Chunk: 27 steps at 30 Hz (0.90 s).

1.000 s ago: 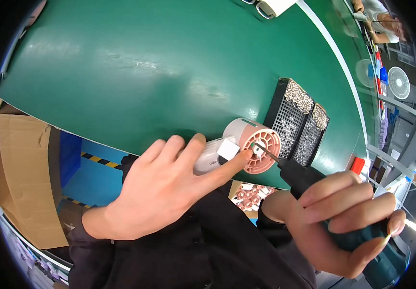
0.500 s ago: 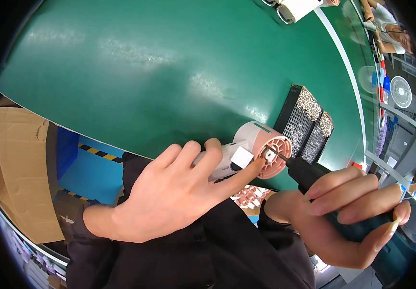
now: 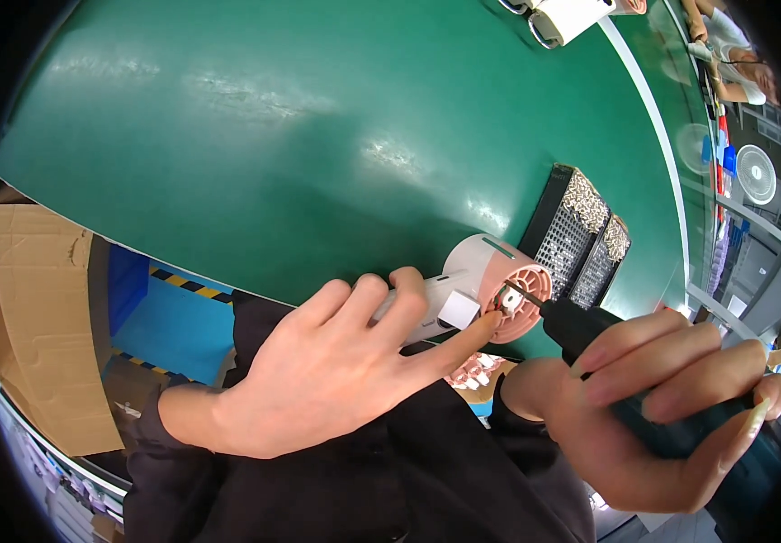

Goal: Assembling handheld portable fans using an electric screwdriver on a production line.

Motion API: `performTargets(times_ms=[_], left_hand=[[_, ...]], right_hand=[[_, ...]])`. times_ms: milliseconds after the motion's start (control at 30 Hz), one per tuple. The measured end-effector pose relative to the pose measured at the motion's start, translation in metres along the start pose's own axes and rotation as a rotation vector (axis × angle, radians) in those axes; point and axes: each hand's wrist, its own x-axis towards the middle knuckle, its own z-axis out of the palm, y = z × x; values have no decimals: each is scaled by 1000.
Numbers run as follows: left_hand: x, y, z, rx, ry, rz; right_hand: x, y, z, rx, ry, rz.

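A white and pink housing (image 3: 473, 262), shaped like a hair dryer, lies over the near edge of the green table. Its round, ribbed pink end faces the right. My left hand (image 3: 327, 366) is closed over the white handle (image 3: 431, 312), and one outstretched finger presses at the small white part (image 3: 511, 300) inside the pink end. A square white label or tab sits on the handle by my fingers. My right hand (image 3: 653, 403) grips a dark electric screwdriver (image 3: 580, 328). Its thin bit reaches into the pink end; whether a screw is at the tip cannot be made out.
Two black screw trays (image 3: 571, 237) with many small screws stand just beyond the housing. White and pink parts (image 3: 567, 18) lie at the far edge. Below the table are a cardboard box (image 3: 42, 326) and pink pieces (image 3: 473, 371). Another person sits far right.
The housing, both hands and the screwdriver appear slightly lower and further right. The bit stays in the pink end, and both grips are kept.
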Motion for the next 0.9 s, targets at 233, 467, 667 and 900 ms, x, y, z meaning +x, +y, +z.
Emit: performTargets(times_ms=[233, 467, 667, 900], left_hand=[[-2, 4, 2, 17, 16, -23], [-1, 4, 3, 20, 61, -30], [-2, 6, 0, 8, 47, -46], [4, 8, -10, 9, -57, -27]], right_hand=[[-19, 18, 2, -22, -2, -155], [-21, 22, -2, 63, -14, -131], [-24, 24, -9, 63, -41, -141], [-18, 2, -30, 162, -30, -340]])
